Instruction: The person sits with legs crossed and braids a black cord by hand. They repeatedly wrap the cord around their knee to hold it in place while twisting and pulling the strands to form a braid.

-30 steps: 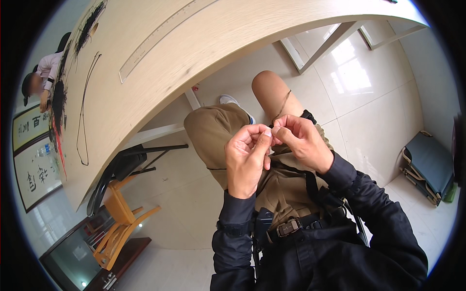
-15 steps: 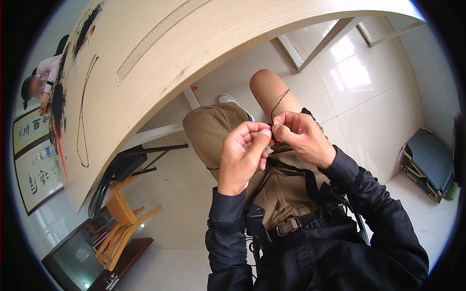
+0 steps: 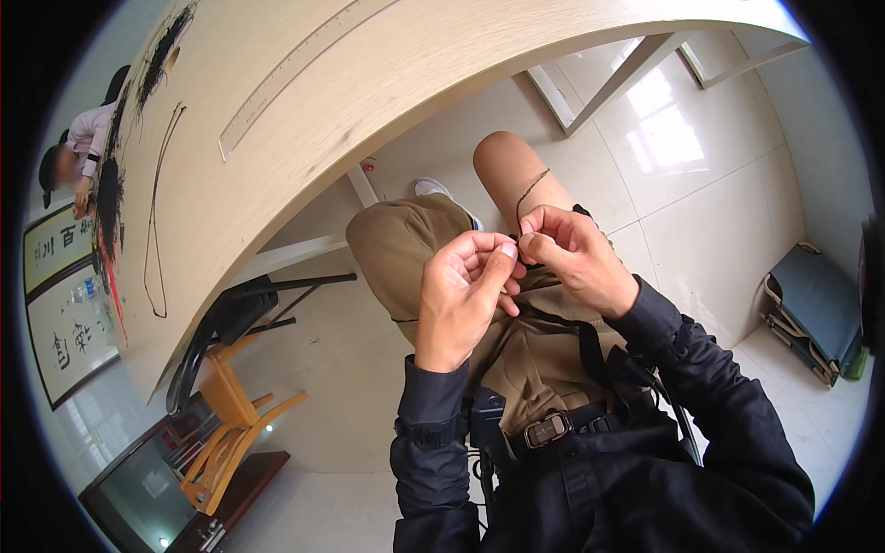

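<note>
A thin dark braided cord (image 3: pixel 532 189) lies across my bare right knee and runs down into my fingers. My left hand (image 3: pixel 466 290) pinches the dark cord between thumb and forefinger, its other fingers curled loosely. Right beside it, my right hand (image 3: pixel 573 260) grips the same cord in a thumb-and-finger pinch. The fingertips of both hands nearly meet above my lap, over brown shorts (image 3: pixel 406 244). What exactly sits between the fingertips is small, dark and mostly hidden.
On the pale table (image 3: pixel 369 101) lie a clear ruler (image 3: pixel 295 78), a looped dark cord (image 3: pixel 157 221) and bundles of black threads (image 3: pixel 111 203). Another person (image 3: pixel 83 152) sits at the far left. A wooden chair (image 3: pixel 230 396) stands left, a folded blue cot (image 3: pixel 816 304) right.
Both hands stay in nearly the same place. The fingertips shift slightly on the cord, and the left hand's lower fingers spread a little.
</note>
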Demonstrator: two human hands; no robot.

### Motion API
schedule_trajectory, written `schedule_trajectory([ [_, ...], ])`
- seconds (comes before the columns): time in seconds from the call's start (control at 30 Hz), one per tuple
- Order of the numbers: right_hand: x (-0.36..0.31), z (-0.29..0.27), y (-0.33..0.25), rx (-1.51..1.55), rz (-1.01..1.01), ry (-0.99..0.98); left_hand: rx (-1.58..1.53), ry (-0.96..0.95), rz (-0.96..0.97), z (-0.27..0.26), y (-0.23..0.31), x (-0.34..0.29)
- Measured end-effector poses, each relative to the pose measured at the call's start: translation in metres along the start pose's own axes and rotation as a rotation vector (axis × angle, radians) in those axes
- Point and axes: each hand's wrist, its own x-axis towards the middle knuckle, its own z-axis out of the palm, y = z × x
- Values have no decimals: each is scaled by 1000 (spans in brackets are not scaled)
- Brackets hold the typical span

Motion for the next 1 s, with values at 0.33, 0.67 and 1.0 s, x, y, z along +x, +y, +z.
schedule_trajectory([
  [0.33, 0, 1, 0, 32, -17, 32, 9, 19, 31, 5, 1, 2],
  [0.67, 2, -4, -1, -66, 24, 35, 233, 58, 140, 7, -2, 2],
  [1.0, -1, 8, -3, 150, -136, -47, -150, 3, -55, -3, 1, 4],
])
